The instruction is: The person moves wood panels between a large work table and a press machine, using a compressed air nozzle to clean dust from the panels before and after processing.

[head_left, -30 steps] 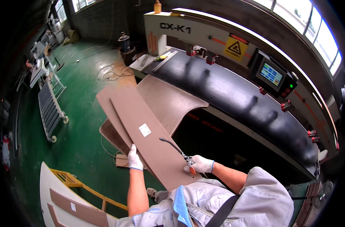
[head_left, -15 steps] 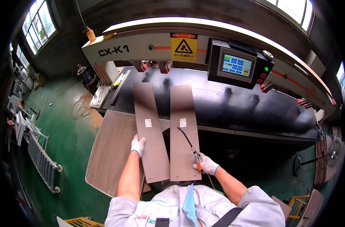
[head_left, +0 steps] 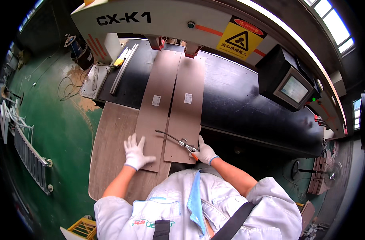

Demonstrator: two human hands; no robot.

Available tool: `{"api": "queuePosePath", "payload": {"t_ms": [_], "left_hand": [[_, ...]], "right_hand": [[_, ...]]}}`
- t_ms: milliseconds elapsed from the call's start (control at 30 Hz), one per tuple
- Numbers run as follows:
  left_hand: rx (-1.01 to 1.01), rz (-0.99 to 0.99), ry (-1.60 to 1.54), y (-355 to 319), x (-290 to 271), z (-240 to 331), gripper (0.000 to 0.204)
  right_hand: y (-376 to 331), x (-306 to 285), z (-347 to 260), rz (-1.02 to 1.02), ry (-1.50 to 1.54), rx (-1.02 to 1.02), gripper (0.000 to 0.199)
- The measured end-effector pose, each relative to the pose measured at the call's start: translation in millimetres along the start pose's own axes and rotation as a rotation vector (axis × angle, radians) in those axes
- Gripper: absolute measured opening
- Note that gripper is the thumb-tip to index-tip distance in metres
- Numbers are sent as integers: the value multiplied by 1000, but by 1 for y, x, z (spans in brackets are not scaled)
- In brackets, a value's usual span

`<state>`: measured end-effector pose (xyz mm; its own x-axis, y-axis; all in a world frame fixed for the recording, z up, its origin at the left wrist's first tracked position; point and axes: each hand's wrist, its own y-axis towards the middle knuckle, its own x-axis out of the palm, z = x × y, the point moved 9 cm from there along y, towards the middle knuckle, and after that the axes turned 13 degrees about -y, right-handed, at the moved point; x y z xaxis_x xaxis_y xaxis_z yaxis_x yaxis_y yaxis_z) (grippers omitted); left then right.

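Panels: two long, flat, matt brown boards, left panel (head_left: 156,112) and right panel (head_left: 186,108), side by side, long edges nearly touching, far ends under the machine's (head_left: 158,20) cream housing. Small white label on each, about midway. Smooth, thin, straight-edged; near ends squared off.

Left hand (head_left: 137,154) in white knit glove, fingers spread flat, palm down on near end of left panel, gripping nothing. Right hand (head_left: 205,153), also white-gloved, closed around orange handle of a hook tool (head_left: 176,140): thin bent metal rod, slanting left and away across the seam between panels, tip over left panel.

Beneath panels, glossy black bed (head_left: 234,100), broad and curved by the lens. Nearer, wood-grain table (head_left: 110,148), grey-brown, rounded edge, carrying near end of left panel. Yellow triangular warning sign (head_left: 240,40) on housing; dark box with screen (head_left: 292,89) at right. Green, scuffed floor (head_left: 50,120) at left, with grey rack (head_left: 28,154) of metal bars.
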<state>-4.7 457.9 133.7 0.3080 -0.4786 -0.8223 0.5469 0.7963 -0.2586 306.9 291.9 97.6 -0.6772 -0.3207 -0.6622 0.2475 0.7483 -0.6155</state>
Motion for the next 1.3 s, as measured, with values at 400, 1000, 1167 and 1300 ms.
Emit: {"api": "queuePosePath", "payload": {"t_ms": [400, 1000, 1167, 1300], "left_hand": [[271, 275, 10, -25, 19, -51, 115], [303, 235, 20, 23, -22, -90, 116], [288, 223, 43, 23, -25, -87, 120], [220, 164, 85, 19, -28, -73, 122]], "right_hand": [[64, -12, -51, -86, -259, 81, 121], [118, -49, -109, -22, -108, 30, 105], [126, -73, -109, 263, -121, -136, 61], [101, -75, -81, -165, 431, 82, 19]]}}
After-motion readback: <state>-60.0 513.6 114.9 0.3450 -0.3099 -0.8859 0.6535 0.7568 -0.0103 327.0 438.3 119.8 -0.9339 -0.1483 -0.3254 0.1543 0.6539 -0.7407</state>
